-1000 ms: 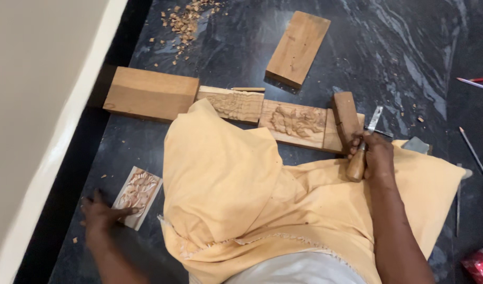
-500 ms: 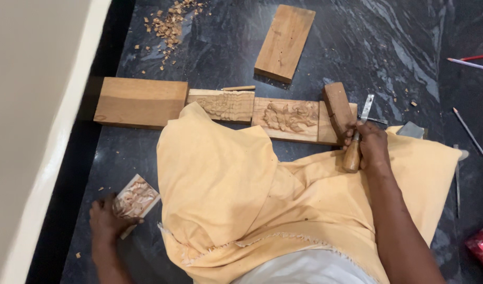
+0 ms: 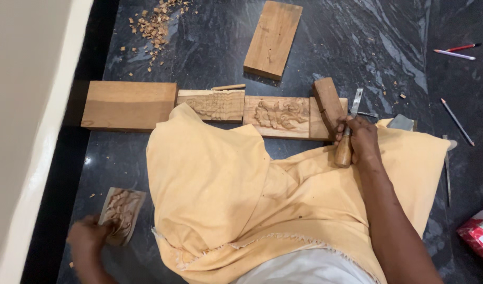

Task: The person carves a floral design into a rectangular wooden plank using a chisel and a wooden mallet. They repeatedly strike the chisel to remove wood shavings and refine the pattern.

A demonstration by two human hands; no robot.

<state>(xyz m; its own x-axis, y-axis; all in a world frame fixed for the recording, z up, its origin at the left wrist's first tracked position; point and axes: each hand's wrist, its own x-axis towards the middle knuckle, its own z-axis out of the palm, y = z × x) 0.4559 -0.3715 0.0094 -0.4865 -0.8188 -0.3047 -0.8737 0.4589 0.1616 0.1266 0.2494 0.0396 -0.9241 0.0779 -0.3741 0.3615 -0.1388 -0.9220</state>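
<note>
Left hand point(image 3: 89, 241) grips small carved panel point(image 3: 121, 214) on floor; right hand point(image 3: 363, 138) closed round chisel point(image 3: 348, 129); long relief strip point(image 3: 262, 113) looks part-carved, right end plain

My cloth point(image 3: 283, 194) is pale yellow, the carved panels point(image 3: 277, 114) tan with floral relief, the floor point(image 3: 357, 42) black, veined grey-white.

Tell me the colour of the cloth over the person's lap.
The cloth is pale yellow-orange, plain, seen best in the head view.
</note>
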